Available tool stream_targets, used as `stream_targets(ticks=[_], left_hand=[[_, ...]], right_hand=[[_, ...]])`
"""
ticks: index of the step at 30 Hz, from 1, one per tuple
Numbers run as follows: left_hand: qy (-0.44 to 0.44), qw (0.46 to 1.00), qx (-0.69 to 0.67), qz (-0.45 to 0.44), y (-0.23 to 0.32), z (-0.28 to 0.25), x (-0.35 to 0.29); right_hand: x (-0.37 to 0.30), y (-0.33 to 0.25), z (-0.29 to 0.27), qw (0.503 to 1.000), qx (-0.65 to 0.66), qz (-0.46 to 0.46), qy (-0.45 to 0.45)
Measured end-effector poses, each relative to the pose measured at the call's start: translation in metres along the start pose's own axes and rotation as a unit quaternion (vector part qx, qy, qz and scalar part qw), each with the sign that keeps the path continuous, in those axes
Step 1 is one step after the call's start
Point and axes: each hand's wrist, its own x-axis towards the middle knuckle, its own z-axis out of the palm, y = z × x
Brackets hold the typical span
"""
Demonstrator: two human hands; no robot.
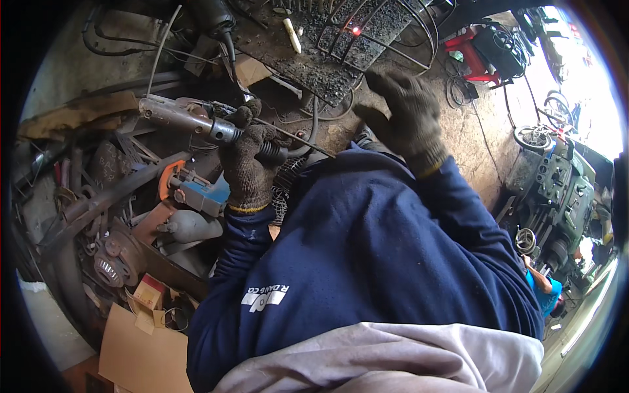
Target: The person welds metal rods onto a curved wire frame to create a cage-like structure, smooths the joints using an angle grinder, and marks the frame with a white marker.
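A knitted, dark work glove covers my left hand (249, 157), closed round a tubular metal tool (187, 121) with a dark ribbed end. Holes show along its brown barrel, which points left. A thin rod (308, 145) passes by those fingers and slants down to the right; whether they pinch it I cannot tell. My right hand (409, 114), gloved too, is raised empty with fingers and thumb apart, just off the near corner of a metal table (262, 39). On the table lie a curved wire frame (386, 46) with a glowing red spot, dark grit and a white stick (292, 35).
Scrap metal, a blue-and-orange clamp-like part (200, 191), a rusty hub (118, 259) and cardboard (141, 357) crowd the left. To the right stand a red stool (475, 56), loose cables (460, 92) and a green machine (557, 183). Someone in a blue shirt (545, 291) is beyond.
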Motion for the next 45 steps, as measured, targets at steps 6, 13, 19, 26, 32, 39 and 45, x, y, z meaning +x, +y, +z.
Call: stream_targets(ticks=[6, 13, 19, 26, 32, 39, 45], left_hand=[[-0.065, 0.996, -0.052, -0.023, -0.008, 0.012, 0.004], [-0.103, 0.993, -0.020, -0.058, -0.013, 0.031, 0.007], [-0.063, 0.998, 0.004, -0.012, -0.006, 0.034, -0.003], [-0.047, 0.998, -0.043, -0.003, -0.007, 0.039, -0.012], [0.020, 0.998, -0.016, 0.057, -0.032, 0.083, -0.023], [0.025, 0.997, 0.002, 0.071, -0.072, 0.168, -0.050], [0.009, 0.996, 0.053, 0.065, -0.115, 0.252, -0.023]], right_hand=[[-0.013, -0.011, -0.006, 0.890, 0.307, 0.119, -0.316], [-0.002, -0.017, -0.008, 0.872, 0.272, 0.118, -0.390], [-0.041, 0.060, -0.060, 0.763, 0.551, 0.333, -0.059], [0.029, 0.210, -0.060, 0.922, 0.142, 0.326, -0.153], [0.109, 0.289, -0.003, 0.961, 0.066, 0.139, -0.230], [0.132, 0.300, -0.002, 0.996, -0.001, 0.075, -0.044], [0.014, 0.289, -0.021, 0.810, 0.536, 0.126, -0.202]])
